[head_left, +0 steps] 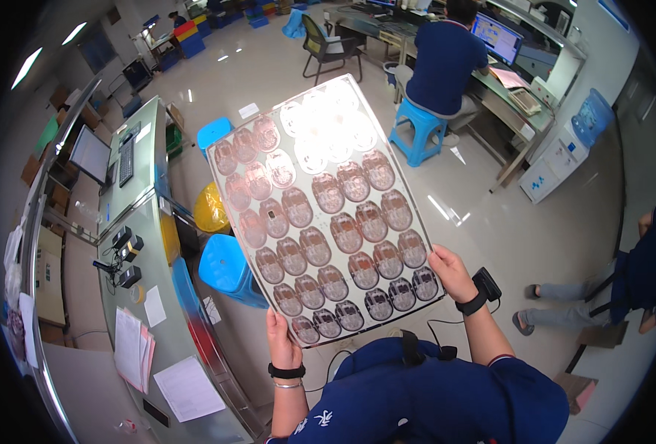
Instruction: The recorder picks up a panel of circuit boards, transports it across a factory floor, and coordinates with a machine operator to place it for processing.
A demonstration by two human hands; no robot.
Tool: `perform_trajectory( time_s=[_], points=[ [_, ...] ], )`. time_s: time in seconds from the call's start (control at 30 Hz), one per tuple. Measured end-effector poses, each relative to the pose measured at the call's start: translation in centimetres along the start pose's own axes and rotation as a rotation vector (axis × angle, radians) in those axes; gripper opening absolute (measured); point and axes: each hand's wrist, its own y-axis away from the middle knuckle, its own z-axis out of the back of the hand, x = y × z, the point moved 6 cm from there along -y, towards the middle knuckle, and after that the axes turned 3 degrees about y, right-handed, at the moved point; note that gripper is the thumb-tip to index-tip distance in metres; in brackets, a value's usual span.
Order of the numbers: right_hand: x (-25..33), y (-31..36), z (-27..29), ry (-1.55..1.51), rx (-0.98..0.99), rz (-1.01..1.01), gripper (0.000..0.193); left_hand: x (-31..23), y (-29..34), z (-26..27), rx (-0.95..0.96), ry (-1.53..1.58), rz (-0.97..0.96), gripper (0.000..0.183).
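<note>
A large clear plastic blister tray [319, 226] with rows of rounded oval pockets is held up tilted in front of me. Light glares white on its upper part, and the lower pockets look darker. One pocket on the left side shows a small dark rectangular spot [271, 214]. My left hand [283, 346] grips the tray's lower left corner, its thumb along the edge. At the lower right corner my right hand [452, 275] pinches the rim. The fingers of both hands are partly hidden behind the tray.
To the left runs a long workbench [132, 325] with papers, small black devices and a monitor [91, 155]. Blue stools [228, 263] and a yellow bag [211, 209] stand beside it. One person [446, 66] sits at a desk ahead; another [631, 274] stands right, near a water dispenser [557, 163].
</note>
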Motion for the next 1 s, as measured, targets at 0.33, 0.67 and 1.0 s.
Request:
perform_trajectory(
  time_s=[0.33, 0.67, 1.0],
  points=[
    [-1.0, 0.5, 0.6, 0.063, -0.104, -0.008, 0.032, 1.0, -1.3, 0.7, 0.085, 0.003, 0.104, 0.031],
    [-7.8, -2.8, 2.4, 0.059, -0.3, 0.139, 0.033, 7.3, -12.5, 2.6, 0.175, -0.334, 0.341, 0.054],
    [-13.4, -2.8, 4.9, 0.043, -0.813, 0.109, 0.033, 18.8, -27.7, -4.9, 0.636, -0.351, 0.629, 0.047]
  ],
)
